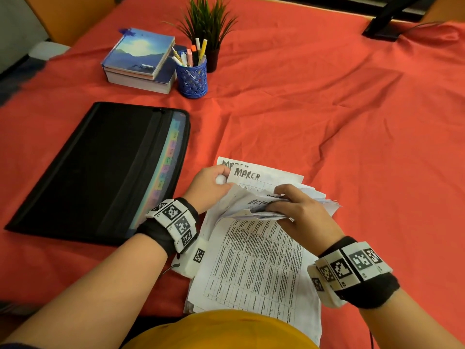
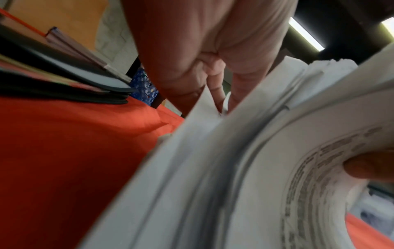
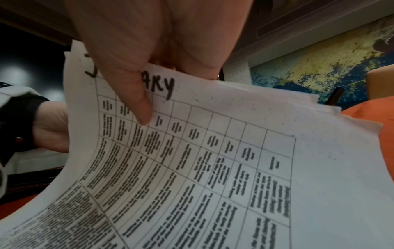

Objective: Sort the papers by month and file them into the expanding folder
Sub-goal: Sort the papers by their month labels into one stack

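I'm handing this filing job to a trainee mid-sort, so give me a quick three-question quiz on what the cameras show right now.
1. True or false: the expanding folder lies flat on the red tablecloth.
2. Which month is handwritten on the sheet at the left hand? A) March B) July C) May
3. Fill in: the right hand grips a bent bundle of ____.

Key: 1 true; 2 A; 3 papers.
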Demonstrator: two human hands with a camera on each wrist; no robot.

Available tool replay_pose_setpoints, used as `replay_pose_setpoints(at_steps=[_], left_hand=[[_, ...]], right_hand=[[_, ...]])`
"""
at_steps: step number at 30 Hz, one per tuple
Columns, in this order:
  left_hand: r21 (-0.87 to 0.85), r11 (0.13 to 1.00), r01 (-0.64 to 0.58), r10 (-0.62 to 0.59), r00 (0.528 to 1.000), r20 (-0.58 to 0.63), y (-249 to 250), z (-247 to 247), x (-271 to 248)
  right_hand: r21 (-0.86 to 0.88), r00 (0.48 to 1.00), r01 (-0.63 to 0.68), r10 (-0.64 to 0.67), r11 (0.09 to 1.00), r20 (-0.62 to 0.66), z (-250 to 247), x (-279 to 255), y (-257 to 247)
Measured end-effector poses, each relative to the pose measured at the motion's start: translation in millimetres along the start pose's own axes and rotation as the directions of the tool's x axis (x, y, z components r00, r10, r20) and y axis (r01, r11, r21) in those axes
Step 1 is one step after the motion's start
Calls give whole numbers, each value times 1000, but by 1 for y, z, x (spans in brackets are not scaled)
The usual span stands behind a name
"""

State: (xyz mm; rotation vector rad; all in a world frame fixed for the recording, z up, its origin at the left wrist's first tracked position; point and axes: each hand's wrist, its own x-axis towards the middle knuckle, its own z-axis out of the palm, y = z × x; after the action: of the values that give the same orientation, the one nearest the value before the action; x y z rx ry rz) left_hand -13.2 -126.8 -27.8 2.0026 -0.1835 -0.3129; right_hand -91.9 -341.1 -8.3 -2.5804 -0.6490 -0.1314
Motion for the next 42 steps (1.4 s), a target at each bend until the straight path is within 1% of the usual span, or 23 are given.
replay_pose_setpoints(at_steps=[2, 3, 6, 8, 11, 13, 15, 18, 20, 22, 24, 26, 28, 29, 30, 31, 32, 33, 35, 37, 39, 40, 42], left_hand=[[103, 994, -36, 28, 997, 77, 0, 0, -2], [124, 991, -41, 31, 996, 81, -1, 0, -2], [118, 992, -36, 41, 999, -36, 1, -3, -2], [115, 992, -48, 60, 993, -106, 7, -10, 0], [195, 977, -82, 126, 966, -226, 21, -31, 5], [233, 963, -133, 203, 929, -309, 30, -50, 11], [242, 947, -211, 290, 884, -365, 42, -72, 13], [236, 910, -342, 414, 798, -437, 60, -103, 15], [235, 883, -406, 468, 735, -490, 74, -121, 11], [222, 861, -457, 499, 678, -540, 90, -136, 6], [226, 838, -496, 525, 623, -580, 105, -151, 3], [215, 822, -528, 531, 572, -626, 116, -167, 0], [217, 811, -543, 529, 524, -668, 124, -178, -2], [208, 809, -550, 524, 515, -679, 127, -181, -4], [187, 809, -558, 515, 519, -682, 129, -181, -4], [151, 812, -564, 500, 540, -677, 129, -178, -3], [109, 823, -558, 478, 575, -663, 127, -172, -2], [55, 841, -539, 442, 624, -645, 125, -164, -1], [-68, 874, -482, 356, 728, -586, 117, -140, 4], [-168, 904, -393, 268, 828, -493, 103, -110, 6], [-261, 927, -270, 165, 917, -363, 84, -74, 3], [-270, 939, -213, 126, 943, -307, 71, -58, 2], [-243, 960, -139, 91, 976, -199, 45, -30, -2]], right_hand=[[-7, 1000, -6, 6, 1000, -3, 1, 1, 0], [-15, 1000, -10, 10, 1000, -10, 1, 2, 0], [-41, 999, -15, 13, 999, -41, -1, 6, -1], [-59, 999, -7, 5, 998, -40, -3, 8, -1], [-55, 1000, -8, 8, 998, -9, -3, 12, 1], [-35, 1000, -10, 10, 999, 24, 0, 17, 2], [-30, 999, -16, 18, 999, 49, 4, 24, 2], [-33, 997, -31, 33, 999, 64, 14, 32, 4], [-103, 996, -50, 57, 993, 62, 20, 35, 6], [-156, 994, -83, 94, 984, 61, 20, 37, 6], [-144, 993, -73, 86, 987, 86, 12, 33, 1], [-96, 990, -31, 45, 995, 137, -4, 26, -8], [-94, 980, -51, 68, 994, 186, -23, 20, -14], [-103, 971, -71, 92, 992, 221, -34, 16, -18], [-96, 964, -71, 93, 993, 247, -45, 12, -23], [-83, 961, -57, 77, 995, 265, -58, 8, -27], [-71, 957, -49, 68, 996, 283, -72, 5, -35], [-67, 946, -71, 88, 995, 311, -88, 2, -44], [-39, 914, -156, 159, 987, 372, -125, -5, -64], [-1, 878, -214, 193, 977, 437, -159, -11, -82], [44, 854, -252, 201, 967, 480, -184, -9, -93], [60, 838, -284, 218, 957, 500, -192, -6, -95], [76, 817, -327, 241, 942, 523, -199, 4, -93]])
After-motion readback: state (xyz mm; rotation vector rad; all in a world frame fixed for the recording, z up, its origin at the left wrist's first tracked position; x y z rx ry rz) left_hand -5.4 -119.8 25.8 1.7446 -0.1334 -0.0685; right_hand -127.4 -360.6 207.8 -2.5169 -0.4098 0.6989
